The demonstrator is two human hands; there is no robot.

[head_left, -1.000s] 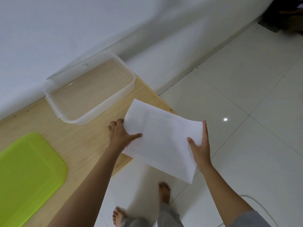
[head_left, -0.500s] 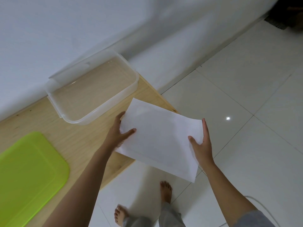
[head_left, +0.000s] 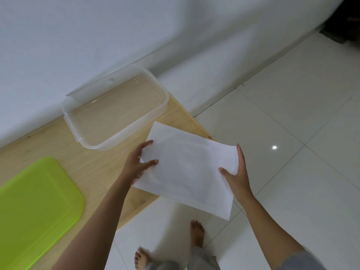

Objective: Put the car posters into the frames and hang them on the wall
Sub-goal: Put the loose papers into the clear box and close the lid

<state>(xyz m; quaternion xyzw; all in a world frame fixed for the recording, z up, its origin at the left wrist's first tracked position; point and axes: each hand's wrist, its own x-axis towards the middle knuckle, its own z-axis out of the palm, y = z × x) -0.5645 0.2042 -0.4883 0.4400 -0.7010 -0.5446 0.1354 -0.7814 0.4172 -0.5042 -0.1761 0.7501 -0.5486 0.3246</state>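
Note:
A white sheet of paper, a poster (head_left: 187, 168) seen from its blank back with a faint print showing through, is held level over the table's right corner and the floor. My left hand (head_left: 136, 162) grips its left edge, thumb on top and fingers under. My right hand (head_left: 236, 174) holds the right edge, thumb on top and fingers straight along the side. No frame is in view.
A clear plastic container (head_left: 116, 112) stands on the wooden table (head_left: 48, 145) against the white wall (head_left: 97, 36). A lime-green lid (head_left: 35, 207) lies at the left. White floor tiles (head_left: 292, 133) spread to the right. Bare feet (head_left: 196, 232) stand below.
The poster has shifted slightly left and nearer to me. My left hand's fingers moved from curled on the edge to a grip with the thumb on top.

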